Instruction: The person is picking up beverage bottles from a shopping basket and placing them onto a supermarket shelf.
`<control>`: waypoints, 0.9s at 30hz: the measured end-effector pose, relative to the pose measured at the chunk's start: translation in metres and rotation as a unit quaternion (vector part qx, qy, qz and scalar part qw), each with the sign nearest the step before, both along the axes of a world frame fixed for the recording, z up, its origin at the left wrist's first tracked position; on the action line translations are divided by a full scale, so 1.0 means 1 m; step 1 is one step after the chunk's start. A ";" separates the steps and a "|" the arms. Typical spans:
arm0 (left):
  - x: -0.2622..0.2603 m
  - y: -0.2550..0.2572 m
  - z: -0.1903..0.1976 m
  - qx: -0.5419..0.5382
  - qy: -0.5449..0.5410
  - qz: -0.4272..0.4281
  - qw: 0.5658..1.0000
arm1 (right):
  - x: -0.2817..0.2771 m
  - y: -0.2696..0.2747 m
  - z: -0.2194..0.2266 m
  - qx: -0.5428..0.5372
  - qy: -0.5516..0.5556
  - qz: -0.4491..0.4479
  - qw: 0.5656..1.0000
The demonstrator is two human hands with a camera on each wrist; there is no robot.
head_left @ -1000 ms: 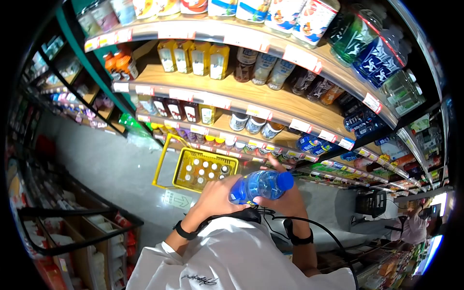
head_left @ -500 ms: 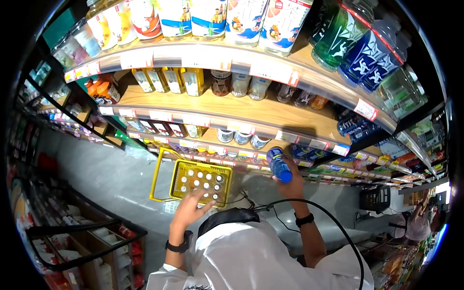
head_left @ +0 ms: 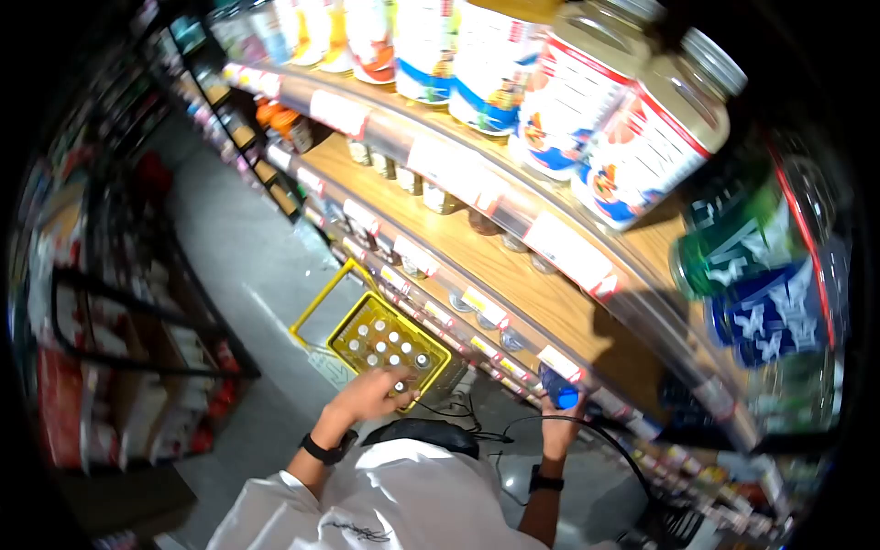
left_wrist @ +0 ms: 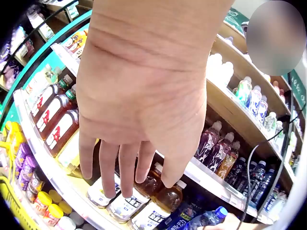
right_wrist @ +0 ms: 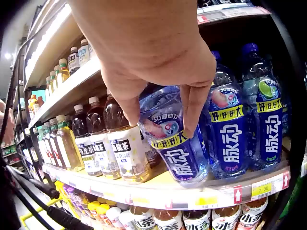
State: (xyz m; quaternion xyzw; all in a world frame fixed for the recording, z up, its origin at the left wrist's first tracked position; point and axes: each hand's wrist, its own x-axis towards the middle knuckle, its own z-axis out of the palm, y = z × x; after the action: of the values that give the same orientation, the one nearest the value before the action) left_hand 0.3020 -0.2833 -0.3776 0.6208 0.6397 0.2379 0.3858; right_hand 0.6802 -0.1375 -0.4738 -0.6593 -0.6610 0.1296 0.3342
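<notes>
My right hand (head_left: 561, 427) grips a blue-capped drink bottle (head_left: 557, 389) at the shelf's front edge. In the right wrist view, thumb and fingers hold the upper part of this blue-labelled bottle (right_wrist: 173, 153). It leans to the left, its base at the shelf board, beside two upright bottles of the same kind (right_wrist: 226, 129). My left hand (head_left: 365, 394) holds nothing and hovers by the near side of the yellow basket (head_left: 335, 341). In the left wrist view, that hand's fingers (left_wrist: 126, 167) hang loosely, overlapping the tea bottles behind them.
White-capped bottles (head_left: 381, 346) stand in the basket on the floor. Brown tea bottles (right_wrist: 125, 148) line the shelf left of the blue ones. Large jars (head_left: 655, 137) stand on the upper shelf. A black cable (head_left: 605, 431) runs past my right wrist.
One second ago both hands were at the blue bottle in front of my body. The left hand let go and moved left; the right carried the bottle to the shelf. The head view swung round.
</notes>
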 end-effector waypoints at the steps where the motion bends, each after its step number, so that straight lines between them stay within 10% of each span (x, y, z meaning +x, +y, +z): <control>1: 0.005 0.001 -0.002 0.002 -0.002 0.025 1.000 | 0.003 0.003 -0.004 -0.032 0.023 0.005 0.999; 9: 0.012 0.021 -0.003 -0.009 -0.063 0.005 0.998 | -0.006 0.025 0.028 -0.008 -0.089 0.012 0.996; 11: 0.004 0.025 0.006 -0.025 -0.100 0.001 0.995 | 0.011 0.035 0.006 0.046 -0.212 0.003 0.976; 13: -0.007 0.027 -0.011 0.011 -0.091 -0.009 0.996 | 0.020 0.044 -0.013 0.161 -0.071 0.105 0.979; 17: -0.033 0.034 -0.004 0.020 -0.026 -0.037 0.999 | 0.086 0.079 -0.121 -0.072 -0.290 0.036 0.954; 19: -0.053 0.039 0.000 0.018 -0.029 -0.061 0.998 | 0.105 0.091 -0.158 0.079 -0.281 0.084 0.953; 24: -0.113 0.060 0.019 0.142 -0.066 -0.013 0.988 | 0.034 0.069 -0.095 -0.012 0.078 0.017 0.997; 26: -0.136 0.078 0.029 0.203 -0.080 0.075 0.973 | 0.009 0.057 -0.085 0.030 0.461 -0.028 0.886; 27: -0.147 0.091 0.028 0.253 -0.077 0.130 0.956 | -0.001 0.041 -0.082 0.030 0.458 -0.028 0.888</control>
State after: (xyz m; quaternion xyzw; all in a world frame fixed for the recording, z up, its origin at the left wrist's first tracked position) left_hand 0.1549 -0.1919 -0.3501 0.5893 0.6021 0.4870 0.2304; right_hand 0.6788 -0.0964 -0.5555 -0.5342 -0.4199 0.3875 0.6230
